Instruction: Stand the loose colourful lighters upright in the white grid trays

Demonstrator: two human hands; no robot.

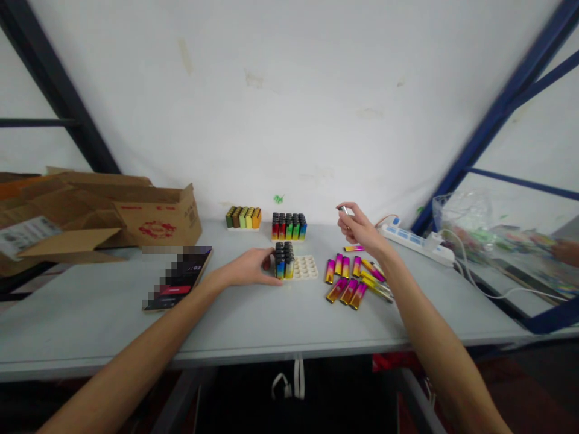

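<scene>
Near the middle of the table, a white plastic lighter tray [306, 267] has blue and yellow lighters [284, 262] standing upright in its left part; the round slots at its right show bare. My left hand [253, 267] is closed around the tray's left end, thumb at the front and fingers behind. Raised above the table to the right, my right hand [357, 226] grips a lighter [344, 210]; only its dark, metallic end shows, the rest hidden by my fingers. Below that hand, several loose pink-and-gold lighters [348, 290] lie scattered.
Along the wall stand one tray of green, brown and yellow lighters [243, 217] and one of multicoloured lighters [289, 226]. To the left are an open cardboard box [156, 214] and a dark, partly pixelated flat item [181, 283]. A white power strip [416, 242] with cables lies at right.
</scene>
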